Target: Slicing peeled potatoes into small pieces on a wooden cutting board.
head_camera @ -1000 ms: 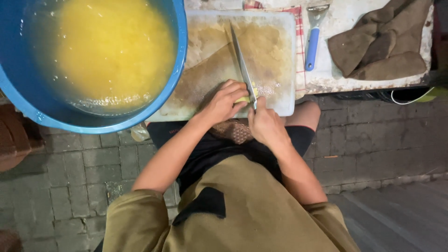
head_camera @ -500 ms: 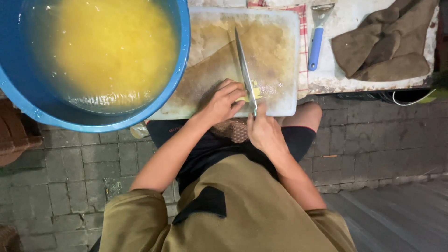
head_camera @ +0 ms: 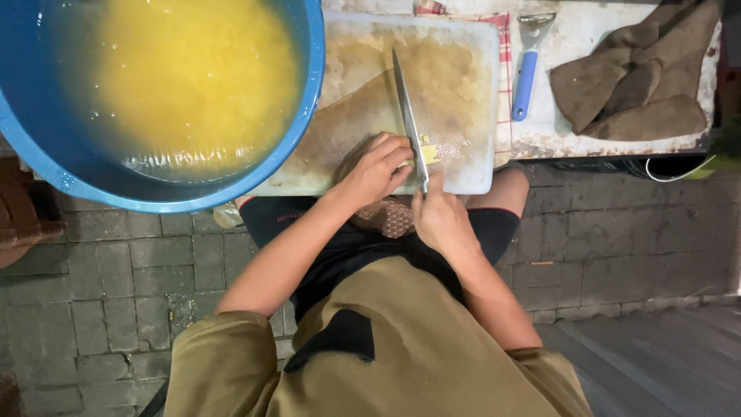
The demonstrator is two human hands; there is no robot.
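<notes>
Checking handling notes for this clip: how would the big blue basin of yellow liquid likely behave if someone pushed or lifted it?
The blue basin is filled wide with yellow liquid, so it is probably heavy for its size. The liquid would likely slosh and might spill if shoved. Its rim overlaps the cutting board and overhangs the paving, so it may sit unevenly and tip when nudged.

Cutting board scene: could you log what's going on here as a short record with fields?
View: head camera, looking straight down
Left hand: pressing a small yellow piece onto the cutting board
Right hand: gripping the knife, blade lying across the board
Board state: stained brown, yellow scraps beside the blade
Basin: blue, left of the board, full of yellow pieces in water
Peeler: blue handle, right of the board
Cloth: brown, crumpled, far right
Floor: grey paving bricks
</notes>
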